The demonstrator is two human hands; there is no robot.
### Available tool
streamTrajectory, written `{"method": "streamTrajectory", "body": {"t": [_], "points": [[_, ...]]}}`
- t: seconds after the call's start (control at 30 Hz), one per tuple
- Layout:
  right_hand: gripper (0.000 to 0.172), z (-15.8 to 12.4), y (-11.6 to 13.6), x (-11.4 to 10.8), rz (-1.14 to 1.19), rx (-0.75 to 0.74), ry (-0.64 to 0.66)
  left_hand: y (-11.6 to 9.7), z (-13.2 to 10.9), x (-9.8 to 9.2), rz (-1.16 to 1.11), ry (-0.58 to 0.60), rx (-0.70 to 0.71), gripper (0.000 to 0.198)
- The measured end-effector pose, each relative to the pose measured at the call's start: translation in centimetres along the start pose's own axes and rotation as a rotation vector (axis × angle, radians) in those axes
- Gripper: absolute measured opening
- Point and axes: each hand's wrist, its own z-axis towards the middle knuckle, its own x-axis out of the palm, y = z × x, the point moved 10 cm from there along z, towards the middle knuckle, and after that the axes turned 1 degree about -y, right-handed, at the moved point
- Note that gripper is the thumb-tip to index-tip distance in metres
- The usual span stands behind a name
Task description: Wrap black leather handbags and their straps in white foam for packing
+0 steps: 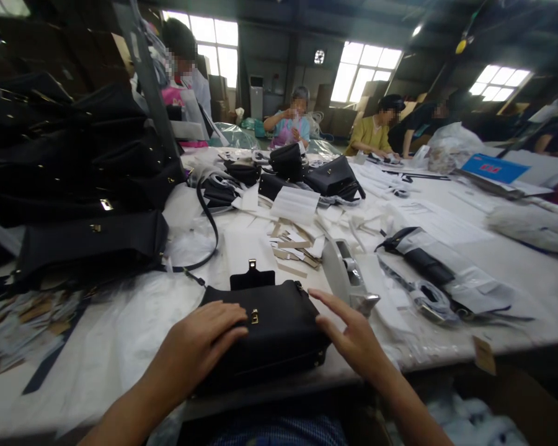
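Note:
A black handbag point(279, 328) with a gold clasp lies at the near edge of the table, its flap point(252, 280) folded back away from me. My left hand point(199, 337) rests over the bag's left side, fingers stretched out toward the clasp. At the bag's right end is my right hand point(351, 328), thumb and fingers apart, with nothing in its grasp. A black strap point(214, 229) curves out from the left of the bag. Just beyond my right hand stands a grey tape dispenser point(341, 269).
Black bags point(88, 241) are piled high on the left. Paper and cardboard scraps point(295, 244) lie mid-table, with more bags point(335, 176) behind them. Wrapped straps point(437, 272) lie to the right, a blue box point(495, 167) farther back. Several people work across the table.

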Motion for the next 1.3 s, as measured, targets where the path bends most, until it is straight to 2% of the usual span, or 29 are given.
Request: {"method": "streamTrajectory", "body": {"t": [0.03, 0.1, 0.17, 0.27, 0.4, 0.5, 0.6, 0.7, 0.8, 0.9, 1.1, 1.3], "points": [[0.049, -0.8, 1.6, 0.4, -0.056, -0.084, 0.057, -0.5, -1.2, 0.3, 0.014, 0.007, 0.062, 0.035], [0.066, -2.3, 4.2, 1.9, -0.203, -0.244, 0.174, -1.0, -3.2, 1.1, 0.087, 0.024, 0.145, 0.067], [0.08, -3.1, 5.9, 3.8, -0.352, -0.377, 0.258, -1.1, -4.2, 2.1, 0.179, 0.046, 0.156, 0.094], [0.094, -2.6, 6.9, 6.4, -0.483, -0.479, 0.332, -1.0, -4.1, 3.5, 0.261, 0.098, 0.104, 0.105], [0.102, -0.9, 6.0, 7.9, -0.547, -0.488, 0.355, -1.1, -2.9, 4.3, 0.255, 0.147, 0.059, 0.09], [0.089, -0.4, 4.4, 8.5, -0.593, -0.486, 0.309, -0.8, -2.3, 5.1, 0.26, 0.137, 0.075, 0.069], [0.077, -1.1, 2.6, 9.8, -0.643, -0.513, 0.257, -0.1, -2.4, 6.5, 0.248, 0.089, 0.128, 0.059], [0.068, -2.2, 1.1, 10.9, -0.657, -0.526, 0.206, 1.3, -3.0, 8.0, 0.18, 0.055, 0.13, 0.06], [0.069, -3.1, 0.5, 11.1, -0.611, -0.505, 0.219, 1.9, -3.7, 9.0, 0.1, 0.093, 0.145, 0.069], [0.07, -4.0, 0.7, 11.1, -0.58, -0.473, 0.278, 1.2, -4.2, 9.1, 0.09, 0.109, 0.192, 0.068], [0.074, -4.4, 1.0, 10.9, -0.633, -0.425, 0.269, -0.1, -4.3, 8.7, 0.151, 0.034, 0.173, 0.063], [0.065, -3.9, 0.5, 11.0, -0.624, -0.413, 0.278, 0.4, -2.4, 9.2, 0.036, -0.113, 0.142, 0.023]]}}
